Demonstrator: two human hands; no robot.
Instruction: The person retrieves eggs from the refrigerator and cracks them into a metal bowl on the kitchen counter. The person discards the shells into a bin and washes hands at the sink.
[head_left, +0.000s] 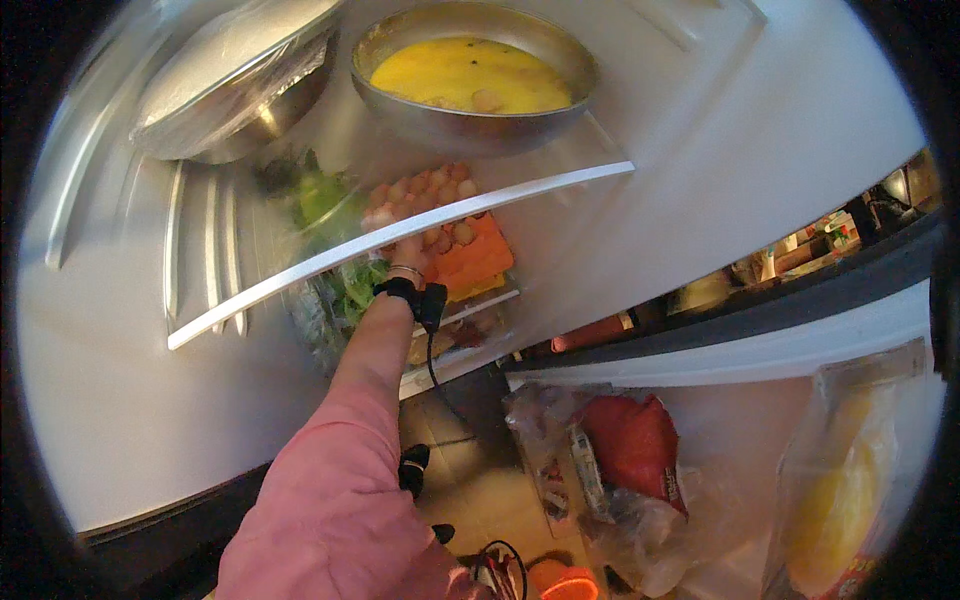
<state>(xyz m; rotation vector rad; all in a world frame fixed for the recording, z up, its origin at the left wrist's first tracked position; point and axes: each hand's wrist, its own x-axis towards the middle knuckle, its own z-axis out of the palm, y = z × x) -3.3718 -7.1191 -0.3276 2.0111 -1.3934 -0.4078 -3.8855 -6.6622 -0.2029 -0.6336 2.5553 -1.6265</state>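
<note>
My left hand (409, 251) reaches into an open refrigerator, under a glass shelf with a white front edge (405, 238). It is over several brown eggs (463, 234) in an orange egg tray (474, 259). The shelf edge and glass blur my fingers, so whether they grip an egg cannot be told. A black strap with a small device (429, 304) and a thin bracelet circle the wrist, and a cable hangs from the device. Leafy greens in clear plastic (341, 289) lie left of the hand. My right hand is out of view.
On the shelf stand a metal bowl of yellow liquid (472, 131) and a larger bowl covered with plastic film (247, 124). The open door's compartments hold a red packet (634, 446) and a yellow item in clear plastic (844, 487). An orange container (570, 585) is at the bottom.
</note>
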